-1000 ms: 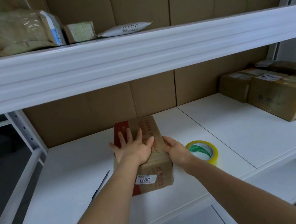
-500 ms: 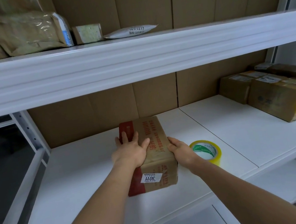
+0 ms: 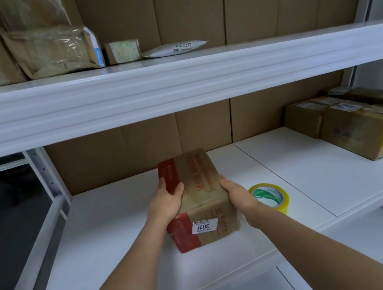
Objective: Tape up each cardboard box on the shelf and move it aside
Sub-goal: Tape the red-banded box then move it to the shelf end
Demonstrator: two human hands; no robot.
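A brown cardboard box [image 3: 199, 176] with a red band and a white "3011" label sits on the white shelf [image 3: 113, 227], its long side running away from me. My left hand [image 3: 165, 200] grips its left edge, thumb on top. My right hand [image 3: 236, 191] holds the right side, fingers curled against it. A roll of yellowish clear tape [image 3: 270, 197] with a green-printed core lies on the shelf just right of my right hand.
Several taped boxes [image 3: 356, 128] stand at the right end of the shelf. The upper shelf [image 3: 175, 79] overhangs, carrying padded parcels [image 3: 50, 51] and a white pouch [image 3: 175, 48]. Cardboard panels line the back. A white upright [image 3: 47, 177] stands at the left.
My left hand went from lying flat on the box top to gripping its left edge. The box has swung with its near end toward me, and the view tilted upward.
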